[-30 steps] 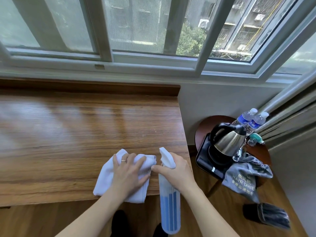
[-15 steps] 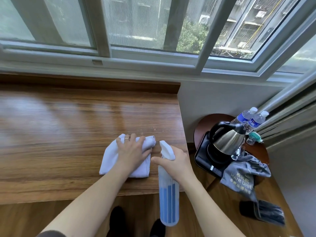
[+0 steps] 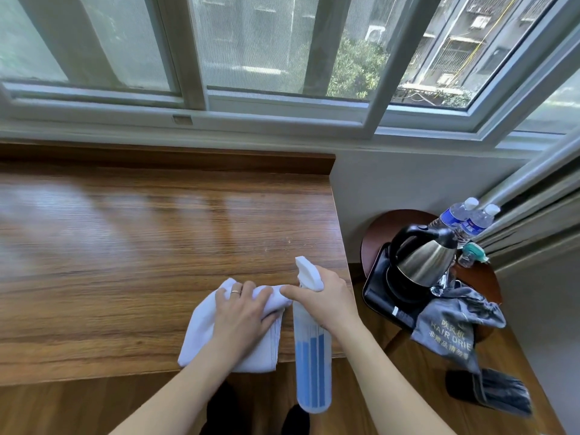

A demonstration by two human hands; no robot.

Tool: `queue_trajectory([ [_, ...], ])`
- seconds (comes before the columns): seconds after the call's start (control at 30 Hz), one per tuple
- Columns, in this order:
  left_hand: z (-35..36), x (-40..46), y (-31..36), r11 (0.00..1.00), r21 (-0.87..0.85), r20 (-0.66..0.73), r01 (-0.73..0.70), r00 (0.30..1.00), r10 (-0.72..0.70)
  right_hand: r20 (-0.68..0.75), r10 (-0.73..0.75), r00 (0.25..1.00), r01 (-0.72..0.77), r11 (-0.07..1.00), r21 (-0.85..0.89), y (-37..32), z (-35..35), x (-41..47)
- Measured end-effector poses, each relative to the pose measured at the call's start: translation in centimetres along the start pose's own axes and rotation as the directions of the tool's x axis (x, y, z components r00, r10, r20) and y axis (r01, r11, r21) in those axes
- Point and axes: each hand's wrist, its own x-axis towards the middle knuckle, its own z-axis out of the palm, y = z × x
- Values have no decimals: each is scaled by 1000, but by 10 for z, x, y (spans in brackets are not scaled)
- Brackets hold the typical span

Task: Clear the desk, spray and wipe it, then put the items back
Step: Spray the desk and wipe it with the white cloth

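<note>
The left hand (image 3: 240, 312), flat on the cloth (image 3: 204, 334), pulled it back nearer; wiping probably continues, the right hand (image 3: 323, 299) gripping the spray bottle (image 3: 312, 365)

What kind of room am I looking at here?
Probably a hotel room. A kettle on a tray, two water bottles and a hair dryer bag sit on a side table beside the desk.

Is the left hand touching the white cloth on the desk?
Touching. The head view shows the left hand lying palm-down on the white cloth, fingers spread across its top fold, pressing it onto the desk.
</note>
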Motion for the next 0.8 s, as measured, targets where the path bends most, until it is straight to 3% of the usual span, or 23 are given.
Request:
queue_trajectory([
  [0.4,6,76,-23,998,-4,59,59,996,-59,-22,38,999,-37,996,80,-15,10,8],
  [0.8,8,58,-24,1000,-25,56,3,998,-2,-45,50,998,-45,994,97,-32,9,17],
])
